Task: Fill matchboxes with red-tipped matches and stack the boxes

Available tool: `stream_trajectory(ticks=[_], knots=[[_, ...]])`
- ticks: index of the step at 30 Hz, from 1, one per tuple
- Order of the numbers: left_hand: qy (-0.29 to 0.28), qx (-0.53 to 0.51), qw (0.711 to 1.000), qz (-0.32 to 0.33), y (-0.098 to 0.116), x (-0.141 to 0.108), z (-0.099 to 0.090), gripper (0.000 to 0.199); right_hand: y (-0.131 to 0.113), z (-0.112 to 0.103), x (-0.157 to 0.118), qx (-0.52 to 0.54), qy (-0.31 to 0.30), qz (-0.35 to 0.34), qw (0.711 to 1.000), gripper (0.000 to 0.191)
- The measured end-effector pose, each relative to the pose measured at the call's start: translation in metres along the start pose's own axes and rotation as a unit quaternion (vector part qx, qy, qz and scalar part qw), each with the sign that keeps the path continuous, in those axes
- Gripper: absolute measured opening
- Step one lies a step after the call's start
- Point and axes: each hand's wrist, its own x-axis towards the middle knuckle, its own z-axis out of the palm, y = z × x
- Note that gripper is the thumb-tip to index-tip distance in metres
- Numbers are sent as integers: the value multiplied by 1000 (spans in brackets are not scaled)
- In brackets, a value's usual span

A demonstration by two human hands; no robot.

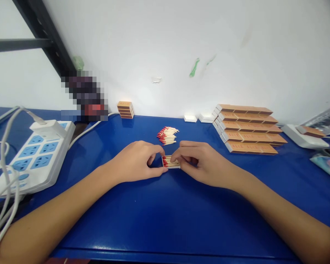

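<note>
A small white matchbox tray [171, 167] holding red-tipped matches [167, 161] lies on the blue table between my hands. My left hand [143, 162] grips the tray's left end between thumb and index finger. At its right end is my right hand [199, 162], its fingers bent down onto the matches and the tray's edge; whether a match is pinched in them is hidden. Just behind the tray lies a loose pile of matches [167, 136], with most red heads to the left.
Stacked matchboxes [249, 128] stand at the back right, beside white trays [190, 118]. A smaller matchbox stack [125, 110] is at the back left. A white power strip [38, 154] with cables lies left. A white device [304, 136] sits far right.
</note>
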Motion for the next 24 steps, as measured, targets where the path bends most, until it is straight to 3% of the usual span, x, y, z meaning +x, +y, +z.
stream_trajectory(ticks=[4, 18, 24], knots=[[5, -4, 1000, 10, -1, 0, 1, 28, -5, 0, 0, 33, -33, 2, 999, 29], [-2, 1, 1000, -3, 0, 0, 1, 30, 3, -3, 1, -37, 9, 16, 999, 18], [-4, 5, 1000, -7, 1, 1, 0, 28, 4, -4, 2, -58, -5, 34, 998, 9]])
